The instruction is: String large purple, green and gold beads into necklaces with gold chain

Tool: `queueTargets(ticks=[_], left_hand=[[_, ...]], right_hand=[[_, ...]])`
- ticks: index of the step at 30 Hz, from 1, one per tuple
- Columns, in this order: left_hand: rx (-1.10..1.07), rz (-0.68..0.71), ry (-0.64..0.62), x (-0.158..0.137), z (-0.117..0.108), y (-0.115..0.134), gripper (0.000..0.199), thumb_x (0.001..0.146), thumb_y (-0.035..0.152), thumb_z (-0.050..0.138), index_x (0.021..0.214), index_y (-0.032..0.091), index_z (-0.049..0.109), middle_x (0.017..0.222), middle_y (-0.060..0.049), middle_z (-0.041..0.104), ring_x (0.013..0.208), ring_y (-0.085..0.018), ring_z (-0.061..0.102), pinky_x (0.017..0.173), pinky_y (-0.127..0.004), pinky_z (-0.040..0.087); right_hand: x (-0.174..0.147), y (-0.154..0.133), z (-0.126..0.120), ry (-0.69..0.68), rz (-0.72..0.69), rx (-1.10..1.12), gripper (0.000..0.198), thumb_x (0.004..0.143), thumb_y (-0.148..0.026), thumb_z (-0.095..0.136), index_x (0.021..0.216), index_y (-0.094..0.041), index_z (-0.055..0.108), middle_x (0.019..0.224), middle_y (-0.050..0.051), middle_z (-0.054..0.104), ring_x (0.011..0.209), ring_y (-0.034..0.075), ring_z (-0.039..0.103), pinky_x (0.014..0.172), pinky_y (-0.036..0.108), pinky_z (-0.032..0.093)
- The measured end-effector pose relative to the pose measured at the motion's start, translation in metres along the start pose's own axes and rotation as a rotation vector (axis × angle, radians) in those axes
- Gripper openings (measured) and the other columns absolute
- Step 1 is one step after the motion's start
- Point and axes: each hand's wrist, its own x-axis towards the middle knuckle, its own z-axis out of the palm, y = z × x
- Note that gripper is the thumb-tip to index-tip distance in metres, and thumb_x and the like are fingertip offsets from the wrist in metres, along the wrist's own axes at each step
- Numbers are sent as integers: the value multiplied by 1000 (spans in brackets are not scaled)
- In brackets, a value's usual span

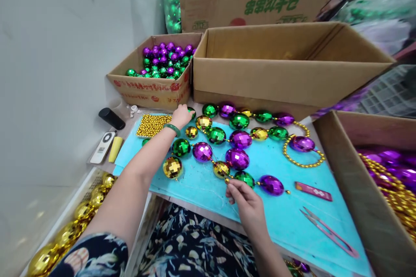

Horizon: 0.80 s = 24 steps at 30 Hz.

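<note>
My left hand (182, 117), a green bangle (172, 129) on its wrist, reaches to the far side of the blue sheet. Its curled fingers partly cover a shiny green ball (192, 114). Closer to me, my right hand (245, 201) pinches a thin string by a small gold bead (227, 180). Just beyond that pinch lies a faceted gold ball (221, 169), with a purple ball (237, 159) and a green ball (245, 178) close by. Strung purple, green and gold balls cross the sheet in rows. A loose-looking gold ball (173, 167) rests nearer the left forearm.
Small gold beads (152, 125) fill a tray at left. Pink-handled snips (329, 231) and a dark red packet (313, 191) lie at right. Behind stand a carton of purple and green balls (147, 91) and a large carton (260, 80). Another carton (341, 181) borders the right side.
</note>
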Motion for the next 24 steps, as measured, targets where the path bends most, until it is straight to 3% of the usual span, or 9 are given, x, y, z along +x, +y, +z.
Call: queueTargets(ticks=[5, 8, 12, 17, 20, 24], left_hand=[[-114, -17, -51, 11, 6, 1, 51, 55, 8, 75, 102, 13, 55, 121, -18, 53, 120, -33, 48, 105, -43, 32], [-220, -27, -37, 3, 0, 7, 53, 56, 9, 73, 104, 14, 52, 121, -15, 54, 119, -29, 49, 105, -43, 34], [-449, -62, -74, -31, -19, 22, 45, 74, 27, 65, 113, 22, 43, 119, -9, 57, 103, -21, 60, 90, -43, 49], [-1219, -274, -349, -89, -45, 36, 39, 69, 26, 71, 103, 25, 50, 104, -1, 63, 90, -17, 64, 86, -42, 53], [-1330, -319, -362, -114, -52, 37, 37, 69, 22, 71, 101, 24, 52, 100, -2, 65, 89, -17, 65, 87, -42, 53], [-1329, -280, -349, -129, -55, 33, 41, 71, 22, 71, 106, 25, 49, 103, -1, 65, 89, -18, 65, 87, -42, 53]], right_hand=[[0, 0, -5, 15, -6, -26, 35, 71, -51, 68, 74, -16, 66, 55, 2, 59, 48, 14, 52, 43, 25, 46], [-1, -1, -7, 19, -20, -25, 35, 72, -52, 67, 74, -17, 65, 53, 1, 57, 46, 13, 51, 42, 25, 45], [-3, -5, -8, 14, -69, -38, 32, 74, -49, 65, 73, -17, 66, 52, 0, 54, 46, 13, 49, 41, 23, 41], [-7, -12, -1, 2, -105, -28, 26, 75, -43, 64, 74, -17, 67, 53, 0, 54, 47, 12, 48, 42, 23, 41], [-10, -17, 4, 1, -121, -30, 23, 75, -40, 64, 75, -17, 68, 54, 0, 55, 48, 13, 49, 45, 24, 42], [-15, -22, 8, 3, -124, -52, 23, 74, -40, 64, 73, -17, 68, 54, 1, 56, 49, 13, 50, 46, 24, 43]])
